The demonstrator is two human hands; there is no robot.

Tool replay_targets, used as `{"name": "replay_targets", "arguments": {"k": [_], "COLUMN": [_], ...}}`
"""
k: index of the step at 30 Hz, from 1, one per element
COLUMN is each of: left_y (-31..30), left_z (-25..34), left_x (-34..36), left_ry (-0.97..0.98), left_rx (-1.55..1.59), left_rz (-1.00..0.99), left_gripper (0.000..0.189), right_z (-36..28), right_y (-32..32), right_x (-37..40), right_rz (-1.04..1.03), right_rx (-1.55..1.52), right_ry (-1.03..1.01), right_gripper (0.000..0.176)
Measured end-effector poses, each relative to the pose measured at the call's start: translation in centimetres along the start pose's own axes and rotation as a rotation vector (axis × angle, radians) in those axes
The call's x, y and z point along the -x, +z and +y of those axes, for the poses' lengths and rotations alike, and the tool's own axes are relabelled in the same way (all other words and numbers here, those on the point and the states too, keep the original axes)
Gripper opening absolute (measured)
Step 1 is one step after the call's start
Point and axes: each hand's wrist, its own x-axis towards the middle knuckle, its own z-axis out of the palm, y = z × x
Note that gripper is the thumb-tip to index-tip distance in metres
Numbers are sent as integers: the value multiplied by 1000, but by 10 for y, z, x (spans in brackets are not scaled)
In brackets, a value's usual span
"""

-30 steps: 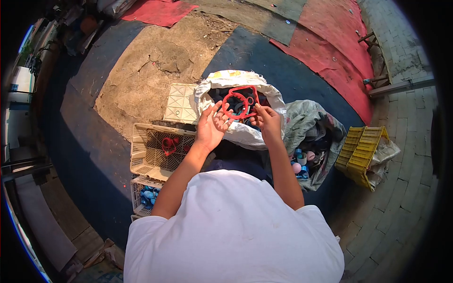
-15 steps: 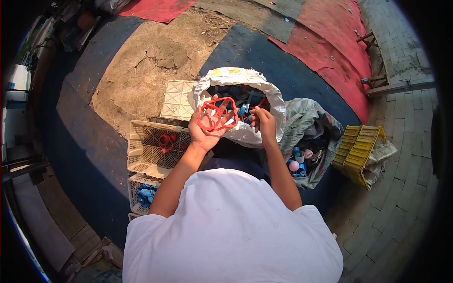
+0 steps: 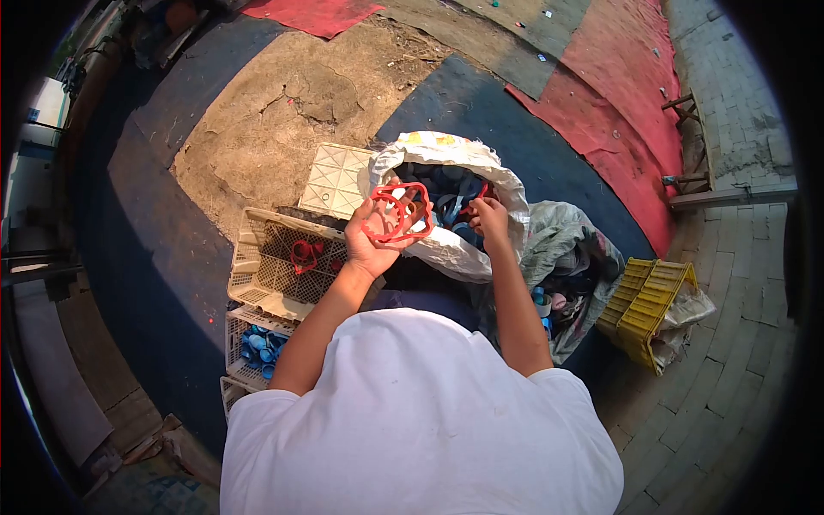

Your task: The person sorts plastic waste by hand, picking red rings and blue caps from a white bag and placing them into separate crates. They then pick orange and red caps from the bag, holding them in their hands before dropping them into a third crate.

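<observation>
Head view: gripping a smooth red plastic ring-and-frame piece [image 3: 427, 206] in upturned left hand [image 3: 371, 249], laid broadside across bent fingers, its frame side toward right hand [image 3: 491, 221]. Bent near a second red piece [image 3: 482, 190] at those right fingertips, hold unclear. Just beyond both: crinkled white woven sack [image 3: 513, 196]. Left of left fingers: latticed cream crate [image 3: 266, 296].

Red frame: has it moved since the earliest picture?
Yes: the red frame, now in the left hand, has shifted left against the white sack, toward its left rim.
</observation>
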Motion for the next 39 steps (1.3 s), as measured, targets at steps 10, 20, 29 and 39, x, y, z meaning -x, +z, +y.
{"name": "replay_targets", "arguments": {"k": [10, 20, 29, 39], "left_y": [0, -5, -5, -5], "left_z": [5, 6, 8, 10], "left_x": [-3, -8, -10, -10], "left_ry": [12, -10, -9, -19], "left_rx": [34, 53, 47, 47], "left_rz": [3, -9, -9, -5], "left_gripper": [61, 59, 57, 55], "right_z": [-26, -28, -14, 28], "right_y": [5, -27, -20, -22], "right_x": [38, 46, 61, 24], "right_rz": [58, -60, -226, -145], "right_rx": [204, -99, 247, -123], "right_ry": [-244, -243, -612, 254], "right_gripper": [18, 12, 7, 20]}}
